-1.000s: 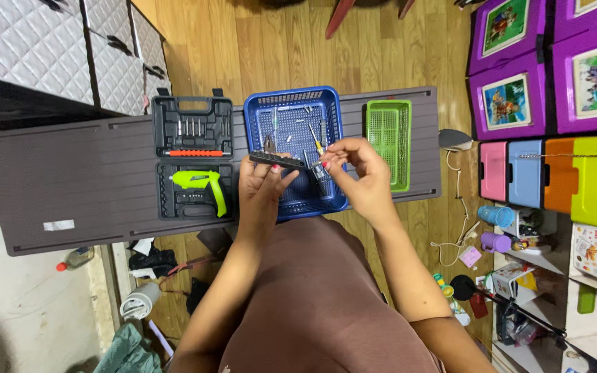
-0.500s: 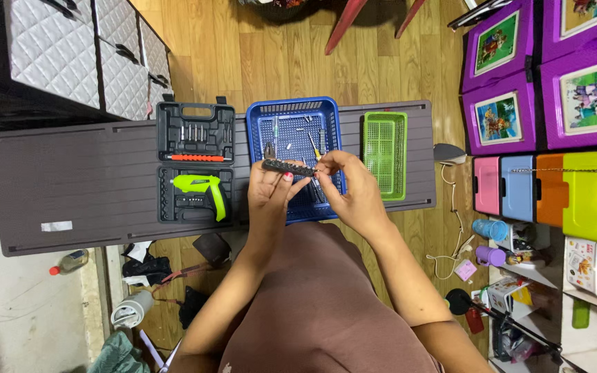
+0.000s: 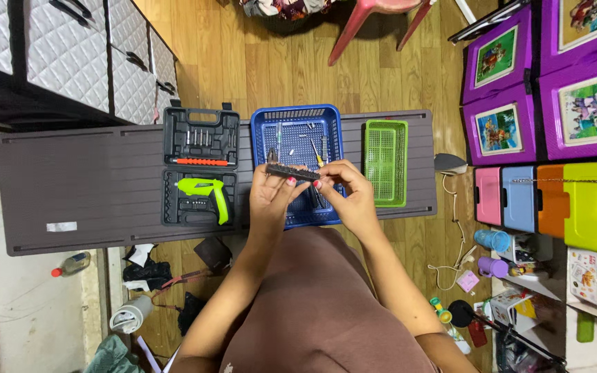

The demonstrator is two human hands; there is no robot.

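Note:
My left hand [image 3: 269, 197] holds a long black bit holder strip [image 3: 291, 172] level over the blue basket [image 3: 297, 115]. My right hand [image 3: 349, 194] pinches the strip's right end with its fingertips. Loose screwdrivers and small tools [image 3: 316, 153] lie in the basket under my hands. To the left, an open black tool case [image 3: 198, 166] shows a lime-green electric screwdriver [image 3: 206, 188] in its lower half and a row of bits in its upper half.
An empty green basket [image 3: 385, 163] stands right of the blue one on the long dark folding table [image 3: 84, 186]. Coloured storage boxes fill the right side, quilted drawers the upper left. A red chair leg [image 3: 354, 31] crosses the wooden floor beyond the table.
Both hands stay on the bit holder strip, shifting a little as the view moves. My right fingertips have closed in on the strip's right end.

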